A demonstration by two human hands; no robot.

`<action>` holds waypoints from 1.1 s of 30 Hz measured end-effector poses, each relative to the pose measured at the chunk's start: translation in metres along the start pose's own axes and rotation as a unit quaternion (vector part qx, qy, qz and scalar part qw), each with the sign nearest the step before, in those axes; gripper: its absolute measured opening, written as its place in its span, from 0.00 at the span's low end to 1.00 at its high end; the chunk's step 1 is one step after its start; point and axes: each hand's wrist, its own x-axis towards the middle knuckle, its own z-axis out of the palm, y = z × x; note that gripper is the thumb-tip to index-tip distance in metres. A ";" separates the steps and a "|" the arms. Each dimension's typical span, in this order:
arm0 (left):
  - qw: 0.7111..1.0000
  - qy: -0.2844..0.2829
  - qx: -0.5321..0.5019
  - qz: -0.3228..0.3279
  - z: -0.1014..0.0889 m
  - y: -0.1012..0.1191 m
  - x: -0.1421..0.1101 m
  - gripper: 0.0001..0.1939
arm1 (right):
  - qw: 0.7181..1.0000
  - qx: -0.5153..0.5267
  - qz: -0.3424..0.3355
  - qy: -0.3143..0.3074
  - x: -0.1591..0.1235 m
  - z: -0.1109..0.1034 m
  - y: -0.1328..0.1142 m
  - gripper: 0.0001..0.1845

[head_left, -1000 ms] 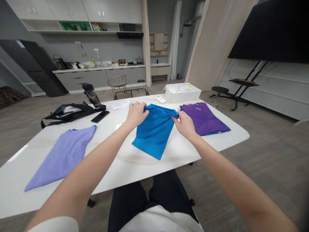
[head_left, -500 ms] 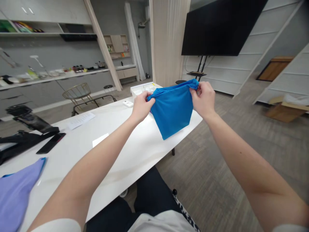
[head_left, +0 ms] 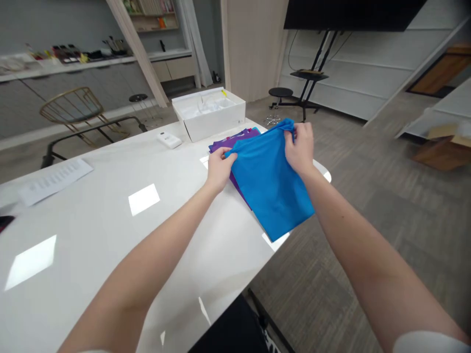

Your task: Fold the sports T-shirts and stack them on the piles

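A folded blue T-shirt (head_left: 274, 181) hangs from both hands above the right end of the white table (head_left: 176, 264). Its upper left corner is pinched by my left hand (head_left: 220, 170). My right hand (head_left: 300, 146) grips the upper right corner, fingers closed on the bunched edge. Beneath the blue cloth lies a folded purple T-shirt (head_left: 230, 140), mostly covered; only its left side and far edge show. Whether the lower edge of the blue cloth touches the purple one, I cannot tell.
Behind the shirts stands an open white box (head_left: 215, 117) with clear plastic inside. To its left lies a small white device (head_left: 169, 139). A printed sheet (head_left: 57, 180) is at the far left. Beyond the table are a wire-backed chair (head_left: 75, 110) and a round stool (head_left: 280, 93).
Both hands have lifted the blue T-shirt off the table's middle and carried it right, over the purple shirt. My view has turned right and tipped down; the lilac shirt has left the frame.
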 end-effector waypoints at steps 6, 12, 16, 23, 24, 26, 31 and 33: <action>0.993 0.103 -0.019 0.056 -0.012 0.026 0.072 0.08 | 0.999 -0.018 -0.037 0.025 0.082 0.012 -0.038 0.21; 0.953 0.128 0.272 -0.033 -0.023 -0.046 0.114 0.24 | 0.960 -0.089 0.064 -0.258 0.069 0.109 -0.031 0.24; 0.890 -0.042 0.433 0.139 -0.019 -0.067 0.090 0.26 | 0.961 -0.042 0.003 -0.274 0.033 0.134 -0.019 0.30; 0.825 -0.160 0.528 0.123 0.014 -0.059 0.049 0.32 | 0.914 -0.006 0.005 -0.405 0.020 0.122 0.020 0.34; 0.827 -0.145 0.525 0.139 0.024 -0.055 0.040 0.33 | 0.917 -0.007 0.029 -0.398 0.021 0.118 0.025 0.34; 0.829 -0.149 0.510 0.173 0.045 -0.049 0.020 0.33 | 0.929 -0.005 0.043 -0.366 0.020 0.106 0.030 0.34; 0.829 -0.174 0.506 0.163 0.076 -0.045 -0.029 0.33 | 0.946 0.015 -0.041 -0.320 -0.021 0.059 0.011 0.30; 0.825 -0.173 0.508 0.179 0.073 -0.049 -0.047 0.33 | 0.938 0.001 -0.048 -0.344 -0.049 0.039 0.007 0.30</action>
